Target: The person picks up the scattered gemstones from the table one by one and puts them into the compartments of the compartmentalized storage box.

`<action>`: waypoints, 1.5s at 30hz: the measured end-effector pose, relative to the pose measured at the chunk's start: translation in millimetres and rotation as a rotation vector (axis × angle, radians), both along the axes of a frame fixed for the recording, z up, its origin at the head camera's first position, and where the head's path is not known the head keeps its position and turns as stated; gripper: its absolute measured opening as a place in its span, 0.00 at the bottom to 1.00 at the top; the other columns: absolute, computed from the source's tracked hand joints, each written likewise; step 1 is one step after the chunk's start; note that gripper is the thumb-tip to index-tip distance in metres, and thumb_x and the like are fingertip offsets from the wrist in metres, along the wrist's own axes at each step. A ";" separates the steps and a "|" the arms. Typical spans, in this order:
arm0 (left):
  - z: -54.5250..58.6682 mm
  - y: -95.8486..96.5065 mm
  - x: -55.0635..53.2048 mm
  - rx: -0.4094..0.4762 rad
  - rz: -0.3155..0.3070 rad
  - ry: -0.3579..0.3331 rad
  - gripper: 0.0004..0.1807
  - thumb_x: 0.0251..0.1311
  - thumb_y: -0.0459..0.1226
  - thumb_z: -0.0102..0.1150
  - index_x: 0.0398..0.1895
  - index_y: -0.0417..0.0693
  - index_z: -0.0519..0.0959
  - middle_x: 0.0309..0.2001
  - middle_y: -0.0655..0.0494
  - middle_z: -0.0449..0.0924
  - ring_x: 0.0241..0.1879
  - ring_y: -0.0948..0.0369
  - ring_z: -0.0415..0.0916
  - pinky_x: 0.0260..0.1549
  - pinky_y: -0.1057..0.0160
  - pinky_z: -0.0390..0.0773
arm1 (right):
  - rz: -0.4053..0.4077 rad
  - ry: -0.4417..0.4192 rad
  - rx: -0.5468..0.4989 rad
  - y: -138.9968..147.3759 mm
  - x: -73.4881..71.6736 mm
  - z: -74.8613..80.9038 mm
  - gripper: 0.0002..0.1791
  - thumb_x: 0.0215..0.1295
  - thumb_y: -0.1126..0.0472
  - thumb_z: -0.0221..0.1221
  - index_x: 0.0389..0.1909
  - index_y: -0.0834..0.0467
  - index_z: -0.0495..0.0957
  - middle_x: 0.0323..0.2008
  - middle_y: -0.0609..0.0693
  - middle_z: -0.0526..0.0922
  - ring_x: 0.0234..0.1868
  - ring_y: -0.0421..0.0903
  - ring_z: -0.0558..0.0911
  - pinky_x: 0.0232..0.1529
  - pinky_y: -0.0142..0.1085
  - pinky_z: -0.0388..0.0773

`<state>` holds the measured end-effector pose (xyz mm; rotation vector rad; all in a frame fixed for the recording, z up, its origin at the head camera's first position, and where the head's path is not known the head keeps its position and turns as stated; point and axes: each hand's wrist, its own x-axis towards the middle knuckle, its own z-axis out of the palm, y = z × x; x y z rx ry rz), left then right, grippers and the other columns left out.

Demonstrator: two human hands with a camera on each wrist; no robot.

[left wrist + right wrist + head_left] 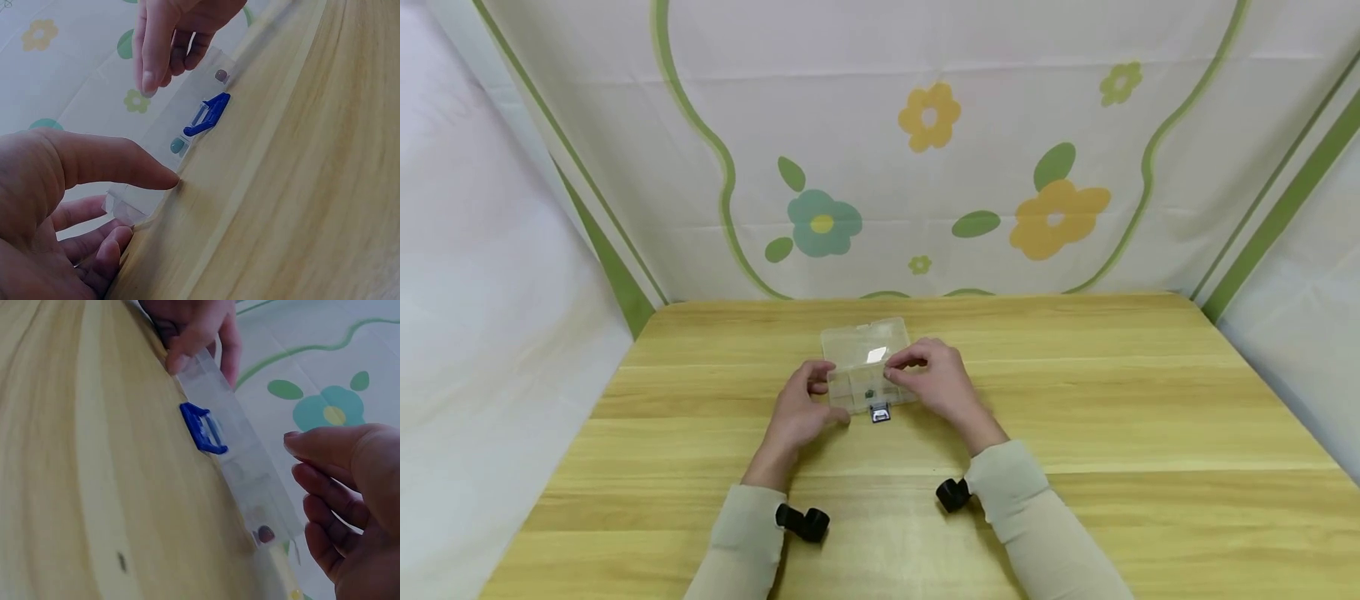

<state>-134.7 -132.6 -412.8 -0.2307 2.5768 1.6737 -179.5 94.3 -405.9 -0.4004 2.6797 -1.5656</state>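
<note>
A clear plastic compartment box (841, 387) lies on the table, its lid (853, 346) raised at the back. My left hand (801, 408) holds the box's left end, thumb at the front and fingers behind. A blue latch (212, 115) hangs down on the front side. Inside are a small green bead-like piece (178, 145) and a dark reddish one (266, 534). Over the right part of the box, my right hand (936, 379) pinches thumb and forefinger together, with a tiny dark piece showing at the tips; its kind is too small to make out.
The wooden table (1112, 383) extends around the box on every side. Behind it hangs a white cloth (865, 125) with printed flowers, and pale cloth also hangs at both sides. Each sleeve carries a black wrist camera (953, 495). A small dark mark (122, 562) shows on the tabletop.
</note>
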 end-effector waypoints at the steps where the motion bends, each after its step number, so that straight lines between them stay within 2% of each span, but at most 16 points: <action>1: -0.3 0.0 0.5 -0.003 -0.001 0.001 0.45 0.40 0.22 0.77 0.69 0.43 0.76 0.62 0.41 0.78 0.59 0.47 0.72 0.61 0.47 0.74 | -0.001 0.010 0.005 -2.6 0.2 -1.1 0.03 0.66 0.57 0.74 0.39 0.49 0.93 0.42 0.45 0.90 0.53 0.48 0.81 0.60 0.47 0.78; 8: -4.8 0.9 3.1 0.017 -0.013 -0.008 0.44 0.41 0.22 0.77 0.69 0.44 0.76 0.63 0.42 0.77 0.59 0.47 0.72 0.59 0.49 0.74 | -0.029 0.064 0.029 -17.9 2.2 -7.7 0.03 0.65 0.58 0.75 0.38 0.52 0.93 0.39 0.45 0.90 0.50 0.49 0.81 0.56 0.46 0.75; 15: 0.5 -1.2 1.5 0.019 -0.001 -0.008 0.44 0.43 0.23 0.76 0.70 0.45 0.75 0.63 0.43 0.77 0.60 0.47 0.72 0.61 0.48 0.74 | 0.008 0.109 0.037 -30.2 0.6 -4.8 0.04 0.66 0.58 0.74 0.39 0.52 0.93 0.39 0.45 0.90 0.50 0.48 0.80 0.54 0.45 0.74; 25: 5.0 -3.4 0.1 0.008 -0.020 0.003 0.45 0.43 0.23 0.76 0.71 0.45 0.74 0.65 0.42 0.76 0.61 0.46 0.72 0.62 0.46 0.75 | 0.010 0.126 0.095 -32.3 -1.2 -6.3 0.03 0.66 0.59 0.74 0.39 0.51 0.93 0.39 0.45 0.89 0.48 0.47 0.79 0.53 0.44 0.73; 45: -2.0 -4.3 -4.6 0.009 -0.015 -0.017 0.45 0.44 0.23 0.76 0.71 0.46 0.74 0.64 0.44 0.78 0.62 0.47 0.72 0.64 0.46 0.75 | 0.016 0.102 0.164 -31.6 -1.0 -9.0 0.04 0.67 0.56 0.73 0.41 0.49 0.93 0.40 0.43 0.88 0.49 0.47 0.77 0.54 0.43 0.72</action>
